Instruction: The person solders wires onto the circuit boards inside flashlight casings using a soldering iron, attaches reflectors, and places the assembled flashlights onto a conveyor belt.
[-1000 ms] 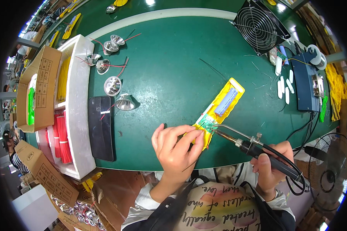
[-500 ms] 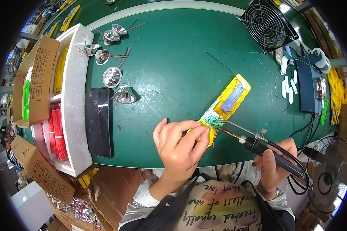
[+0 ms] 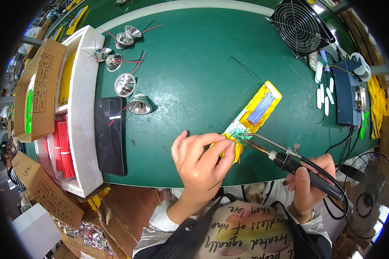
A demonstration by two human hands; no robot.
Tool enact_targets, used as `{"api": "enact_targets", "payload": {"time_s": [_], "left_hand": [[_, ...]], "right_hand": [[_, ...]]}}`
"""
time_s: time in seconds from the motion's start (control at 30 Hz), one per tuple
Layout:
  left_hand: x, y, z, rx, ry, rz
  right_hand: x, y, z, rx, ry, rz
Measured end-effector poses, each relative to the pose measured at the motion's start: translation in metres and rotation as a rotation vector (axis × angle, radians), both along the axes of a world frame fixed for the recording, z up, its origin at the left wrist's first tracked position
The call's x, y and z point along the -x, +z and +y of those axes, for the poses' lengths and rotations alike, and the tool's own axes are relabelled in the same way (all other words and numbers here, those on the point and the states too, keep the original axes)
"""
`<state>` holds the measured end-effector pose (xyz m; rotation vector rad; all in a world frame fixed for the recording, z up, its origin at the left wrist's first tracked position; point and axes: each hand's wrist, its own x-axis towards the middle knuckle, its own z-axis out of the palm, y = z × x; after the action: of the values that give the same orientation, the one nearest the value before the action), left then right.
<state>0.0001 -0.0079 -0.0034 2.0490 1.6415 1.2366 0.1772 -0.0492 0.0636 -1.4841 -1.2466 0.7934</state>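
Observation:
A yellow plastic housing (image 3: 274, 90) lies slanted on the green bench, holding a blue cylindrical battery (image 3: 261, 108) and a small green-and-white circuit board (image 3: 236, 129). At the housing's near end, my left hand (image 3: 199, 162) is closed in a pinch beside the board. A thin dark wire (image 3: 215, 185) trails out below its fingers; the pinched end is hidden. My right hand (image 3: 304, 183) grips a soldering iron (image 3: 288, 164) with a metal solder-feed tube (image 3: 266, 141) along it. Iron tip and tube end meet at the board, close to my left fingertips.
Several silver reflector cups (image 3: 125, 84) with wires stand at the left, near a black phone-like slab (image 3: 110, 138). A white foam box (image 3: 87, 108) holds red and yellow wire bundles. At the right are a black fan (image 3: 299, 29), white strips (image 3: 321, 93) and a blue soldering station (image 3: 345, 95).

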Motion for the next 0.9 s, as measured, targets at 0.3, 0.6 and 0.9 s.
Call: {"api": "enact_targets", "payload": {"time_s": [0.3,0.6,0.9], "left_hand": [[0.0,0.0,0.0,-0.005,0.003,0.002],[-0.001,0.002,0.0,-0.006,0.001,0.023],[-0.003,0.005,-0.002,-0.001,0.006,0.054]], "right_hand": [[-0.001,0.0,-0.001,0.004,0.003,-0.077],[-0.008,0.006,-0.007,-0.091,-0.1,0.042],[-0.019,-0.005,-0.022,-0.086,-0.138,0.107]]}}
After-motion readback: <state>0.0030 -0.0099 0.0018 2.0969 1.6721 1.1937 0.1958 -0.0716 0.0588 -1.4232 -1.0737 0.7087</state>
